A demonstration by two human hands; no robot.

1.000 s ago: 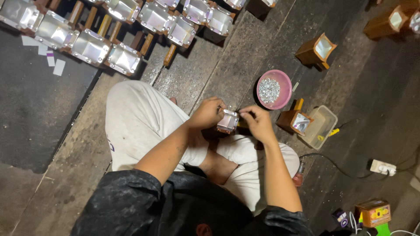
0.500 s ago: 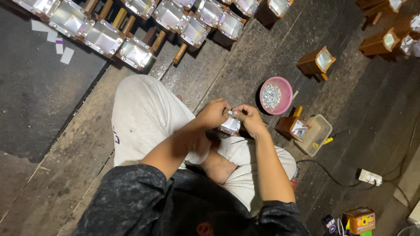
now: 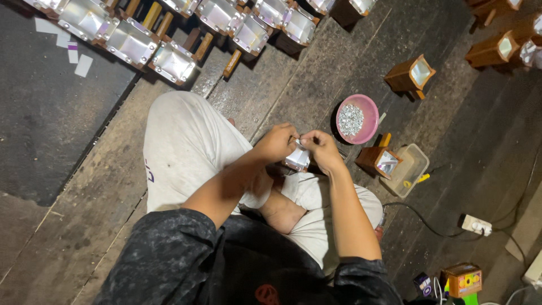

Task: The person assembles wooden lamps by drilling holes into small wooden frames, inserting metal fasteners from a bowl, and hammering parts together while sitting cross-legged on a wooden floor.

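I sit cross-legged on a wooden floor. My left hand (image 3: 278, 142) and my right hand (image 3: 319, 149) meet over my lap, both gripping a small box lined with shiny silver foil (image 3: 297, 160). The fingertips of both hands pinch at its upper edge. Just beyond my right hand stands a pink bowl (image 3: 363, 127) filled with small silvery pieces. A brown wooden box with a foil inside (image 3: 379, 160) sits beside a clear plastic tray (image 3: 407, 169) to my right.
Rows of finished foil-lined boxes with wooden handles (image 3: 169, 61) lie at the far left. More brown boxes (image 3: 411, 74) stand at the far right. A white power strip (image 3: 477, 226) with a black cable, a small colourful carton (image 3: 463, 279) and paper scraps (image 3: 76, 53) are around.
The view has shifted, so everything sits lower in frame. My hands stay together on the foil-lined box, with only small finger movement at its top edge.
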